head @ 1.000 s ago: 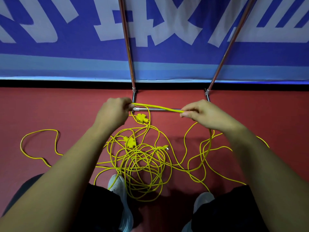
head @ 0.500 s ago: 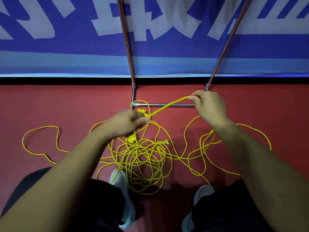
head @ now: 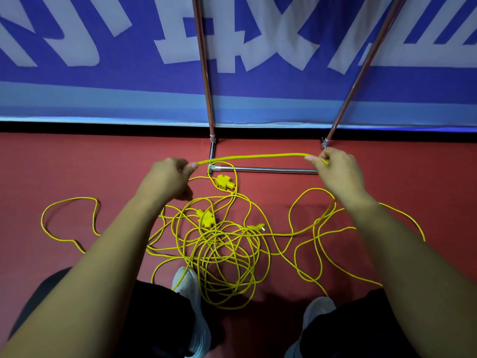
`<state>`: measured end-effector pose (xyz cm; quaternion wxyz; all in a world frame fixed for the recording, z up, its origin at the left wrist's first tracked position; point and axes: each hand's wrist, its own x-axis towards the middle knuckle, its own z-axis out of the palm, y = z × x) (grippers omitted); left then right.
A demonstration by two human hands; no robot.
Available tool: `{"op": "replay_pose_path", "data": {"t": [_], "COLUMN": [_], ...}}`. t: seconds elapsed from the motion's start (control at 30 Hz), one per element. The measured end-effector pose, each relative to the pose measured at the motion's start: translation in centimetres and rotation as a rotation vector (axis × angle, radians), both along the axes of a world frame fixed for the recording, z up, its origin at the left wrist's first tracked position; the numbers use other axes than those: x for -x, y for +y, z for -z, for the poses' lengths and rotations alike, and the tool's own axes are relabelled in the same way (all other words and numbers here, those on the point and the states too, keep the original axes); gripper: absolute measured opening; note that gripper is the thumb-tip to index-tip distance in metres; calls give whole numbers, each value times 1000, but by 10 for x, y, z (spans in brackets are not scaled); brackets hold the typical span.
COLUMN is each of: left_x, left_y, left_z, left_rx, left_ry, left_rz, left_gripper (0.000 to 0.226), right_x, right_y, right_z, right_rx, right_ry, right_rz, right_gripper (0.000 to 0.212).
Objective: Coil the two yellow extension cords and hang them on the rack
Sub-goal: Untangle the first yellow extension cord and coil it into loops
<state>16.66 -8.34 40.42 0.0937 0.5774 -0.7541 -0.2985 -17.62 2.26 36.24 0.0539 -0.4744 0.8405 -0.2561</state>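
Two yellow extension cords lie in a tangled pile (head: 222, 251) on the red floor between my feet. Two yellow socket blocks (head: 224, 182) (head: 205, 217) and a plug (head: 259, 227) lie in the tangle. A stretch of cord (head: 253, 157) runs almost level between my hands, above the rack's base bar. My left hand (head: 167, 178) pinches its left end. My right hand (head: 338, 171) grips its right end, and more cord drops from that hand to the floor. The rack (head: 263, 169) stands straight ahead, with two metal poles rising from its base.
A blue banner with white characters (head: 103, 60) hangs close behind the rack. Loose cord loops spread over the floor at left (head: 69, 202) and right (head: 387, 210). My shoes (head: 187, 282) (head: 318, 310) stand beside the tangle.
My hands have moved apart, the left up and left, the right out to the right. The cord stretch between them has grown longer and now runs level.
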Motion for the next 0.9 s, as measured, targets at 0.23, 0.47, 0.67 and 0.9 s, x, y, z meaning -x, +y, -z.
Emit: {"op": "replay_pose_path", "data": {"t": [0.23, 0.47, 0.67, 0.9], "left_x": [5, 6, 4, 9], "left_y": [5, 10, 19, 31], "left_z": [1, -7, -16, -24], "left_rx": [-232, -537, -655, -819], "left_ry": [253, 587, 487, 907], "left_rz": [14, -49, 265, 455], "left_gripper": [43, 28, 37, 26], "right_x": [1, 3, 18, 18], "right_y": [0, -8, -2, -8], "right_z": [-2, 6, 11, 11], "right_rx": [65, 102, 205, 78], "right_ry": [18, -109, -113, -336], "right_rz": [228, 54, 168, 267], "right_gripper": [64, 20, 27, 24]}}
